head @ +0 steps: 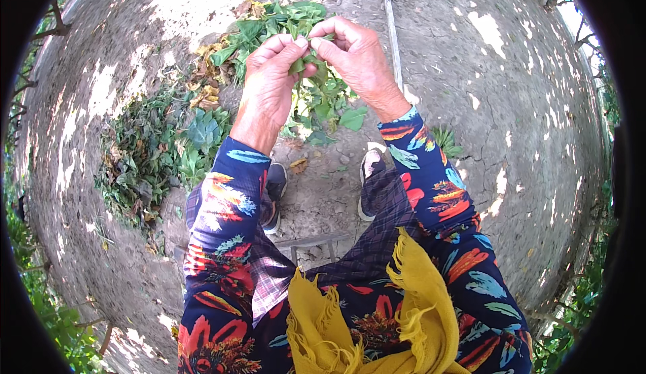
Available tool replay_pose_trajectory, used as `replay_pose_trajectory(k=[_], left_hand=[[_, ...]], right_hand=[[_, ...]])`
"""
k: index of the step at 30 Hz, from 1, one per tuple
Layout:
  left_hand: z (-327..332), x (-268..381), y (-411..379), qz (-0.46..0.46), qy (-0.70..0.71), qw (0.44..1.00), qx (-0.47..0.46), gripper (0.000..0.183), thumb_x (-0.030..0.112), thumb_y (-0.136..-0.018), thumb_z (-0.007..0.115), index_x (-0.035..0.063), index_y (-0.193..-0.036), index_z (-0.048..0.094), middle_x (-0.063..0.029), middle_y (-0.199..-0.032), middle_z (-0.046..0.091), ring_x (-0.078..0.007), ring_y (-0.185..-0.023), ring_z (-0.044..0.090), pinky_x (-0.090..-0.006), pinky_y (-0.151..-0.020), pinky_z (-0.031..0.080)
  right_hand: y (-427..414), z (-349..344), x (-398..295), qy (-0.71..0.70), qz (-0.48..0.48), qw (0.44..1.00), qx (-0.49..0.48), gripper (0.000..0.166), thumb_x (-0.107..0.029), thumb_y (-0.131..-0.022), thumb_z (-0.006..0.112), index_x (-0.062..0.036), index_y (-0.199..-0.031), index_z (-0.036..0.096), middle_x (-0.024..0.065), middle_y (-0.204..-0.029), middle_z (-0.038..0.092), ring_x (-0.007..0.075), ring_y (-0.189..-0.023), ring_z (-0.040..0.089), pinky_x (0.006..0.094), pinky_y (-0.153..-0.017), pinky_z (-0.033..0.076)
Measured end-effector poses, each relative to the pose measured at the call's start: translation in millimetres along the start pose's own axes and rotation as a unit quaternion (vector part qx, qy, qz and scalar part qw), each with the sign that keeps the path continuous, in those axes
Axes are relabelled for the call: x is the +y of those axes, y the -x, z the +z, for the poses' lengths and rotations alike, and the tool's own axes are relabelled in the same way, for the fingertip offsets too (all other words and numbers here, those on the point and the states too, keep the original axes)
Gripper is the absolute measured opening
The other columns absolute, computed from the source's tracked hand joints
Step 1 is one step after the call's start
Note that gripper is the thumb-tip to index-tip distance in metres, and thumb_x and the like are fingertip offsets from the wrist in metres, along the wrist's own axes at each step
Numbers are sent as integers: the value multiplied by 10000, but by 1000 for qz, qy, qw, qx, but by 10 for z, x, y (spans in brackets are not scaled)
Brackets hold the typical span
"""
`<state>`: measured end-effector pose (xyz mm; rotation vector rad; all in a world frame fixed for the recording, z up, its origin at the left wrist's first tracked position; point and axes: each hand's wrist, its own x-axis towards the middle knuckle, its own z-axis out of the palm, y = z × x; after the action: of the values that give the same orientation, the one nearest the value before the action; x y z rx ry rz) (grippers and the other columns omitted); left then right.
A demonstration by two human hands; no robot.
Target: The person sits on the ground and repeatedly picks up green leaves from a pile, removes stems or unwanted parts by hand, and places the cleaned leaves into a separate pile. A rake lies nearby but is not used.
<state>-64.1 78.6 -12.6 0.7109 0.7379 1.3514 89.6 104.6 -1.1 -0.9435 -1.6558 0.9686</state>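
My left hand (276,63) and my right hand (352,53) are raised close together in front of me. A small bunch of green leaves (298,66) is held in the left, its thumb and forefinger pinched at the top. The right thumb and forefinger pinch a leaf (328,37) right beside the left fingertips. Behind and below the hands lies a heap of loose green leaves (252,29) on the ground, partly hidden by them. More leaves (323,104) are spread between my wrists, nearer to my feet.
A darker pile of wilted leaves (141,157) lies to the left, with dry yellow-brown leaves (207,96) near it. A rake (391,25) rests on the cracked soil beyond my right hand. A leaf bundle (445,141) sits right of my right shoe (371,164). A low stool (313,240) shows under me.
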Motion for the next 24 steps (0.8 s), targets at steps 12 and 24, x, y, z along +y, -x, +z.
replay_pose_trajectory(k=[12, 24], left_hand=[[-23, 133, 84, -34, -57, 998, 19, 149, 161, -929, 575, 33, -985, 630, -45, -855, 655, -134, -798, 621, -283, -746, 494], [-28, 22, -2, 21, -67, 996, 57, 110, 86, -888, 635, 37, -986, 641, -28, -830, 647, -130, -738, 611, -266, -697, 504]], right_hand=[[-72, 101, 35, -126, 14, 992, 21, 85, -40, -868, 614, 3, -941, 603, 14, -777, 626, 69, -685, 599, 214, -590, 495], [-72, 73, 60, -122, 17, 992, 12, 110, -40, -887, 578, -1, -986, 606, 18, -834, 642, 64, -712, 590, 207, -617, 473]])
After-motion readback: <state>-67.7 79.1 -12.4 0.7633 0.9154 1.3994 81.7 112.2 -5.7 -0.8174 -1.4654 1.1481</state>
